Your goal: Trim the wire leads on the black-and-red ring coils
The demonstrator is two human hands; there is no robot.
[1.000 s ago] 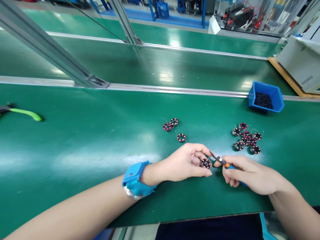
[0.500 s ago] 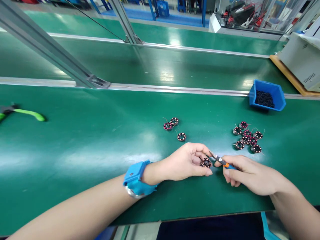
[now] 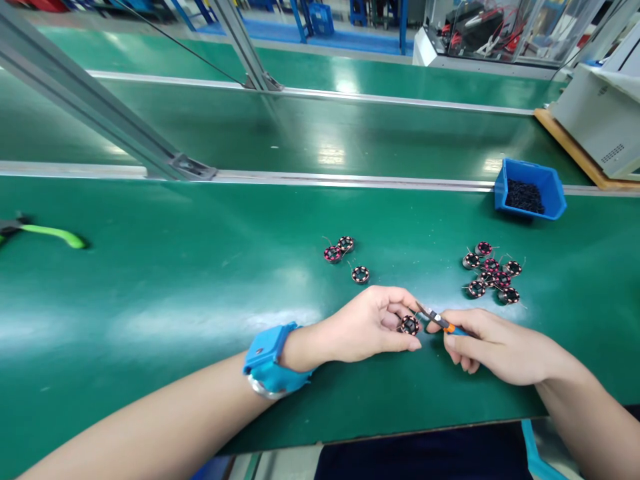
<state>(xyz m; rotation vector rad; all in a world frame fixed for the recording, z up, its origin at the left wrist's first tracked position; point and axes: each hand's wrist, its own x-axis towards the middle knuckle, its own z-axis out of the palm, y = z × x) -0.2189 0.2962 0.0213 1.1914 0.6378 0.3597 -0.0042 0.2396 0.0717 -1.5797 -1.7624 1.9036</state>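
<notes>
My left hand [image 3: 367, 325], with a blue strap on its wrist [image 3: 269, 359], pinches a small black ring-shaped coil with pink windings [image 3: 409, 325] just above the green bench [image 3: 150, 287]. My right hand [image 3: 493, 347] is closed round a small pair of cutters with orange and blue handles [image 3: 439, 320]. The cutters' tip sits at the coil's upper right edge. Three similar coils [image 3: 345, 255] lie on the bench beyond my left hand. A cluster of several more coils [image 3: 493, 273] lies beyond my right hand.
A blue bin of small black parts [image 3: 530, 190] stands at the back right by the metal rail [image 3: 350, 179]. A green-handled tool [image 3: 45, 232] lies far left. A slanted metal strut [image 3: 100, 113] meets the rail. A white machine [image 3: 600, 120] stands at the right edge.
Both hands stay together at the same spot with only slight shifts. The cutters' tip stays at the coil. The view has tilted a little.
</notes>
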